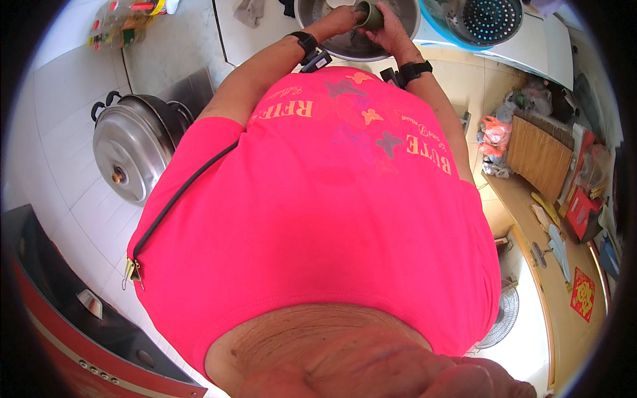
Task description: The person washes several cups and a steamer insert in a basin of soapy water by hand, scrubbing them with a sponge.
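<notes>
At the top of the head view, my right hand is closed around a dark green cup, tipped on its side with its mouth facing left. My left hand is at the cup's mouth, its fingertips hidden at or inside the rim. Whether those fingers hold anything cannot be made out. Both hands are over a round stainless steel basin with a wet-looking inside. Part of a white object shows in the basin at the frame's upper edge. Black bands with small devices circle both wrists.
A perforated metal colander sits in a blue basin to the right. A grey cloth lies left of the steel basin. Plastic bottles stand farther left. A lidded wok is beside my left arm.
</notes>
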`<state>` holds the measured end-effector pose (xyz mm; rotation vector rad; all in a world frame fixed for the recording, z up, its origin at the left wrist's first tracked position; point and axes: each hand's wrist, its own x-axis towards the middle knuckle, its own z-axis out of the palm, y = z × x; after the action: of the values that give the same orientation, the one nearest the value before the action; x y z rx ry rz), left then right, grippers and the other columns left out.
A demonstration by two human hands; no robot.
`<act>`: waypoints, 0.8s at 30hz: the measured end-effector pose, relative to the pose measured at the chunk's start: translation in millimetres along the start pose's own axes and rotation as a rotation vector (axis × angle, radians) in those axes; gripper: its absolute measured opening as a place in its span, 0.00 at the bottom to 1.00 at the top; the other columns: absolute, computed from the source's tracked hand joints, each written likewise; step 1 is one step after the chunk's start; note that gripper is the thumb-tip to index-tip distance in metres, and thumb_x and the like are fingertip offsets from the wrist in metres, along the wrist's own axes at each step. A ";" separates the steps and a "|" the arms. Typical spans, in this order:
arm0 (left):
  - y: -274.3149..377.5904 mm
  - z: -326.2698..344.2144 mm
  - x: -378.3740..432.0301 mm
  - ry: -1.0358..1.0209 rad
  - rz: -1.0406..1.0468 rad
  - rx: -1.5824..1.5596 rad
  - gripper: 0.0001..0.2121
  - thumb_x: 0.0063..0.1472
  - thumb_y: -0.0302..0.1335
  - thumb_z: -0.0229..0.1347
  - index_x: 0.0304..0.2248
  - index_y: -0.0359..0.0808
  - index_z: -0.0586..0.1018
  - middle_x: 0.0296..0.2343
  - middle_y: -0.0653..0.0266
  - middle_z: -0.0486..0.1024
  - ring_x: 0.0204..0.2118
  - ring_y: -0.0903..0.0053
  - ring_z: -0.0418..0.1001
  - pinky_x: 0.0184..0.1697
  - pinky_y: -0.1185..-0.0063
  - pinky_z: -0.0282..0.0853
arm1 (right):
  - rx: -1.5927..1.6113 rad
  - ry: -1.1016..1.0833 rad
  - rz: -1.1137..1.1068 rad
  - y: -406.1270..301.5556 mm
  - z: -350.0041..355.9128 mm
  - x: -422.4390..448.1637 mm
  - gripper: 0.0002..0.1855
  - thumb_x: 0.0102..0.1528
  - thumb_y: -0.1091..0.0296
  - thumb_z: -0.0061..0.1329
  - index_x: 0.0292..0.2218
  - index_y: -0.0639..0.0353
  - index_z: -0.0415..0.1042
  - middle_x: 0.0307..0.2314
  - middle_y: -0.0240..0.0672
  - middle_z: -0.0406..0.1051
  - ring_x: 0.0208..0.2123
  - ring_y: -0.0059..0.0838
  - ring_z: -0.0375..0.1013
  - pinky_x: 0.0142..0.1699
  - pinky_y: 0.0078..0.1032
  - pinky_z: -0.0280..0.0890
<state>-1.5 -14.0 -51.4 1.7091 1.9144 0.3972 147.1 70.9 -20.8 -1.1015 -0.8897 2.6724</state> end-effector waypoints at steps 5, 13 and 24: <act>-2.1 12.4 8.4 -0.036 -0.013 -0.242 0.14 0.61 0.34 0.40 0.34 0.32 0.70 0.28 0.49 0.73 0.32 0.57 0.72 0.34 0.68 0.65 | 0.036 0.165 -0.007 3.7 -16.3 10.4 0.21 0.51 0.46 0.38 0.37 0.54 0.67 0.25 0.36 0.70 0.20 0.35 0.72 0.16 0.14 0.61; -34.9 3.9 9.0 -0.161 0.161 0.141 0.13 0.57 0.34 0.46 0.36 0.33 0.70 0.32 0.51 0.72 0.35 0.58 0.71 0.39 0.68 0.64 | 0.113 0.247 -0.075 -3.7 -17.9 -2.5 0.21 0.52 0.50 0.38 0.40 0.57 0.63 0.32 0.40 0.68 0.22 0.36 0.71 0.19 0.18 0.63; 28.6 12.0 0.0 -0.112 0.416 0.298 0.18 0.49 0.28 0.51 0.43 0.42 0.72 0.40 0.58 0.67 0.44 0.59 0.66 0.42 0.68 0.68 | 0.162 0.677 -0.266 0.8 -7.0 -4.1 0.17 0.47 0.59 0.45 0.39 0.53 0.66 0.34 0.36 0.65 0.36 0.37 0.66 0.26 0.31 0.67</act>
<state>28.9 -11.2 -45.4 2.2833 1.5920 0.1643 154.9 72.2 -22.6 -1.5631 -0.6170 1.9080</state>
